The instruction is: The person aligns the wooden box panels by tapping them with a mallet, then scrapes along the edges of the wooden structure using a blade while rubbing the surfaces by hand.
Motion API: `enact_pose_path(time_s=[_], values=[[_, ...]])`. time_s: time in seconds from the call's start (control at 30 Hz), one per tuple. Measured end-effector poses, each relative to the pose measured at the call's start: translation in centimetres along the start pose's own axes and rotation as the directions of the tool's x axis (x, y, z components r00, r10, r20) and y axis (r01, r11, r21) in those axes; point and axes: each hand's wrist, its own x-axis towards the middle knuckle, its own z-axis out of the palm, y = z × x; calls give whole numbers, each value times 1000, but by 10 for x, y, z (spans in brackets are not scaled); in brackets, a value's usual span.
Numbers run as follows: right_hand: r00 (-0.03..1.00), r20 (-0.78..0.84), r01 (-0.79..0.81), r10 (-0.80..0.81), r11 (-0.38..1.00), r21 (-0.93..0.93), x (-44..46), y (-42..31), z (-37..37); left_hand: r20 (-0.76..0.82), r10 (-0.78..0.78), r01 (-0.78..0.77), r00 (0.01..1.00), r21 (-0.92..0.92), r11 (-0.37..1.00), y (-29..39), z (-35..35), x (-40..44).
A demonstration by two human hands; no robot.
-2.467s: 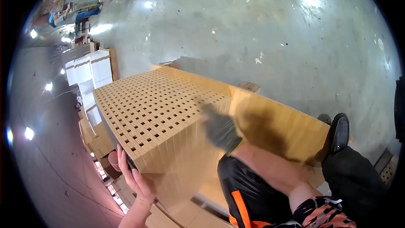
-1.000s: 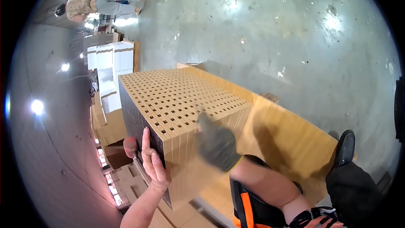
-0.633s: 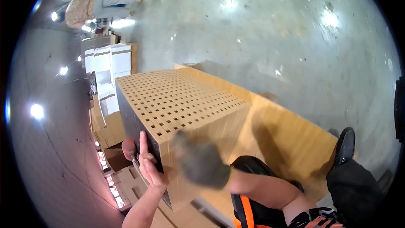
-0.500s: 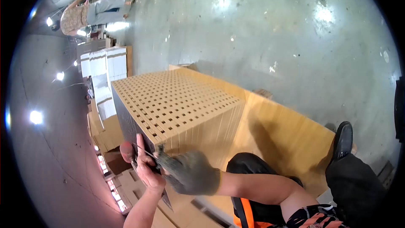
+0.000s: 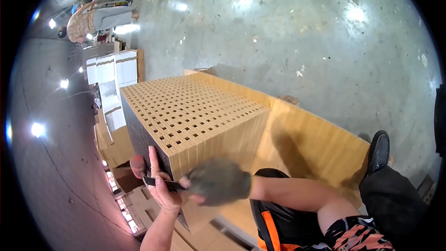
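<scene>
A stack of slotted tan boards (image 5: pixel 190 111) has a dark outer face on its left. My bare left hand (image 5: pixel 162 188) is at that face's near corner, index finger stretched along it. Its thumb crosses over a flat black tool (image 5: pixel 173 185), which lies between thumb and fingers. My right hand (image 5: pixel 217 182), in a grey glove with bare fingertips, is closed at the tool's right end and blurred by motion. Behind my left hand is a rounded red object (image 5: pixel 138 166). The stack stands against a wooden panel frame (image 5: pixel 316 135).
My knee (image 5: pixel 283 214) and black shoe (image 5: pixel 379 151) are beside the frame. White stacked boxes (image 5: pixel 125 69) and brown cardboard (image 5: pixel 114 144) lie beyond the stack. Another person (image 5: pixel 81 25) stands far off at the upper left. Grey floor (image 5: pixel 260 42) extends behind the frame.
My right hand has moved from over the stack's slotted face down and left to my left hand. The black tool now shows between both hands. The view has shifted slightly.
</scene>
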Motion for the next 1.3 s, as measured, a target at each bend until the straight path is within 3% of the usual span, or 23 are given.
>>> enact_pose_path(time_s=[0.1,0.13,0.17,0.2,0.23,0.3,0.33,0.4,0.43,0.5,0.53,0.57,0.6,0.63,0.7,0.83,0.93,1.0,1.07,1.1,1.17,1.27,1.3], values=[[814,-394,-461,427,887,9,-8,66,-18,31,23,-30,999,237,971,1,-11,-2],[561,-333,-798,758,602,24,-10,86,-9,22,32,-37,999,266,963,4,-10,-2],[560,-216,-828,800,548,-118,-13,86,3,9,52,-53,999,207,977,3,-7,1],[535,-111,-828,838,494,-265,-1,81,14,-4,72,-71,997,149,986,2,-5,4],[653,-70,-744,754,621,-248,10,60,27,-21,83,-83,996,2,997,-2,-1,6],[917,-41,-390,396,914,109,38,5,50,-11,47,-47,999,-70,996,-1,-1,-1],[963,-54,-219,264,885,411,50,-15,65,-15,41,-41,999,-10,999,2,3,2],[993,-57,-11,100,578,816,70,-28,72,-24,25,-22,999,116,993,15,4,6],[947,51,197,-317,701,686,53,6,55,-30,17,-11,999,178,984,20,4,8],[933,-155,356,-324,891,281,21,54,38,-46,0,13,999,294,956,23,6,9],[984,122,93,-129,960,266,-2,81,23,-40,-8,18,999,243,970,11,1,6],[972,49,-233,228,951,202,-31,100,13,-34,-16,22,999,192,981,-2,-5,2],[831,-31,-536,555,816,216,-59,118,2,-42,11,-3,999,190,982,-2,-2,3],[813,-231,-577,534,792,-201,-98,152,-4,-50,38,-28,998,190,981,-2,0,4],[649,-176,-755,740,654,-36,-115,175,-28,-46,35,-28,998,147,989,6,8,7],[907,-164,-395,387,919,-15,-16,100,-17,-4,-50,50,999,64,997,0,0,4],[894,-388,-157,224,968,197,33,50,3,30,-51,51,998,8,999,-2,1,4],[840,-301,-461,451,887,41,-3,88,15,25,-33,30,999,127,991,4,2,5],[664,-329,-684,671,723,96,-71,155,6,17,-17,14,1000,181,983,9,5,6],[545,-150,-837,825,547,-32,-106,187,-16,10,-10,8,1000,170,985,8,5,6],[732,-230,-680,641,711,-181,-128,186,-42,22,-21,16,1000,187,982,8,3,8],[198,58,-891,979,204,-406,-87,160,-82,33,-60,51,998,234,971,10,-3,3],[220,16,-911,975,211,-353,-89,158,-80,31,-42,34,999,221,975,10,0,5]])
